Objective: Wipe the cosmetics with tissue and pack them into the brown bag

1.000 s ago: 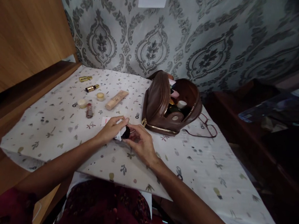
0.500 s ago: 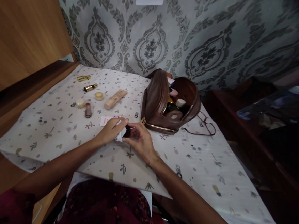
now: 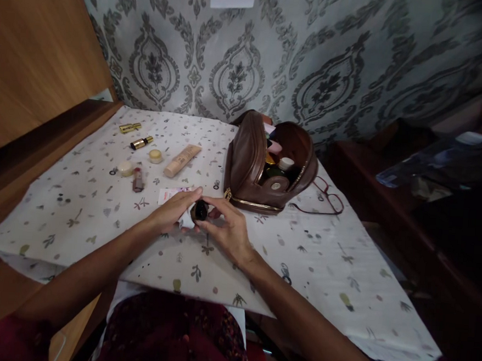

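My two hands meet over the middle of the table. Between them is a small dark round container [image 3: 200, 210]. My right hand [image 3: 226, 226] pinches it from the right with thumb and fingers. My left hand [image 3: 174, 210] closes on its left side, with something white, perhaps a tissue, under the fingers. A small white and pink packet [image 3: 168, 194] lies just behind my left hand. An open brown leather pouch [image 3: 250, 164] stands behind my hands with bottles and jars inside.
On the patterned cloth [image 3: 321, 263] at the back left lie two gold tubes [image 3: 129, 127], a beige tube [image 3: 182, 160], two small jars [image 3: 156, 156] and a lipstick [image 3: 137, 179]. A red cord [image 3: 326, 200] trails right of the pouch. A wooden panel stands at left.
My hands have stayed together and turned the dark container a little; more of it shows now. The camera has shifted slightly, so everything sits a little further left.
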`<state>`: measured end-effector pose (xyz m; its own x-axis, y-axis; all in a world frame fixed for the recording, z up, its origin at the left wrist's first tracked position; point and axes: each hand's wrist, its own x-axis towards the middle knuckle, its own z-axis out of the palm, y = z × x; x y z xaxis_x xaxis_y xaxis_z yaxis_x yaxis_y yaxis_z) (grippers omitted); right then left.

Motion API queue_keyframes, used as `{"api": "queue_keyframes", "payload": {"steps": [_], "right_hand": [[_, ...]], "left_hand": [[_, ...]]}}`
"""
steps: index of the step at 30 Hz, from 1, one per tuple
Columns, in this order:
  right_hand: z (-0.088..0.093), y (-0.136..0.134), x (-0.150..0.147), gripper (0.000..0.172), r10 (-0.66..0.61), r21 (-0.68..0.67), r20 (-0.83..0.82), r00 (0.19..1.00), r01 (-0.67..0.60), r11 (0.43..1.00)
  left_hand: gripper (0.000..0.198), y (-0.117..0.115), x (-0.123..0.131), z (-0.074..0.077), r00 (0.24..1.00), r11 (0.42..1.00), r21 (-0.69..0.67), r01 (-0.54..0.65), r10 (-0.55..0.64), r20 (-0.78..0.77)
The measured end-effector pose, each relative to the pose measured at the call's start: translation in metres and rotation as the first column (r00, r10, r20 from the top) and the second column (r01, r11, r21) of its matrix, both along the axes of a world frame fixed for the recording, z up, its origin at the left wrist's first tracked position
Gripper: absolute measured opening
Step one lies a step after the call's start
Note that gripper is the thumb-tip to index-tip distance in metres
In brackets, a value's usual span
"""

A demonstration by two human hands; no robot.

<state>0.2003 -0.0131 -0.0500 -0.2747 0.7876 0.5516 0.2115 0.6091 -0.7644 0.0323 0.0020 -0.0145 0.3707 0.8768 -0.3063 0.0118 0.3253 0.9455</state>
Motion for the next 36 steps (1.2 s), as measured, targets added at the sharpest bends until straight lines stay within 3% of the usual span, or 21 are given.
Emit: {"api": "queue_keyframes", "payload": {"steps": [4, 8, 15, 17, 20, 25, 30, 33, 35, 36], "right_hand": [[0.000, -0.002, 0.000, 0.044, -0.017, 0.092, 0.139, 0.990, 0.004, 0.996], [0.000, -0.005, -0.001, 0.041, 0.016, 0.102, 0.141, 0.990, -0.031, 0.994], [0.000, -0.005, -0.006, 0.040, 0.054, -0.129, -0.134, 0.989, -0.072, 0.989], [0.001, -0.004, -0.007, 0.040, 0.055, -0.175, -0.203, 0.978, -0.091, 0.980], [0.002, -0.003, -0.006, 0.041, 0.031, -0.166, -0.161, 0.987, -0.058, 0.984], [0.003, -0.005, -0.006, 0.047, -0.012, -0.110, -0.049, 0.999, 0.006, 0.994], [0.012, -0.009, -0.002, 0.044, 0.051, -0.069, -0.032, 0.998, -0.053, 0.996], [0.030, -0.012, 0.015, 0.045, 0.008, -0.163, -0.126, 0.992, -0.028, 0.986], [0.048, -0.013, 0.035, 0.045, -0.072, -0.217, -0.203, 0.977, 0.027, 0.976], [0.058, -0.012, 0.048, 0.043, -0.123, -0.212, -0.240, 0.963, 0.072, 0.975]], "left_hand": [[0.061, -0.002, -0.001, -0.006, 0.994, 0.982, 0.177, -0.069, 0.083, -0.071], [0.062, -0.003, -0.002, -0.009, 0.981, 0.946, 0.317, -0.076, 0.128, -0.147], [0.060, 0.000, -0.001, -0.010, 0.975, 0.949, 0.228, -0.217, 0.222, 0.001], [0.063, 0.000, 0.000, -0.010, 0.980, 0.966, 0.170, -0.197, 0.201, -0.004], [0.068, -0.002, 0.002, -0.009, 0.991, 0.989, 0.086, -0.122, 0.125, -0.037], [0.061, -0.003, 0.002, -0.007, 0.985, 0.959, 0.237, -0.156, 0.168, -0.030], [0.055, -0.004, 0.003, -0.006, 0.969, 0.918, 0.326, -0.227, 0.245, -0.014], [0.047, -0.007, 0.011, 0.005, 0.954, 0.855, 0.489, -0.171, 0.269, -0.136], [0.034, -0.008, 0.021, 0.018, 0.928, 0.756, 0.654, 0.024, 0.226, -0.296], [0.029, -0.008, 0.028, 0.025, 0.904, 0.666, 0.730, 0.153, 0.204, -0.375]]}}
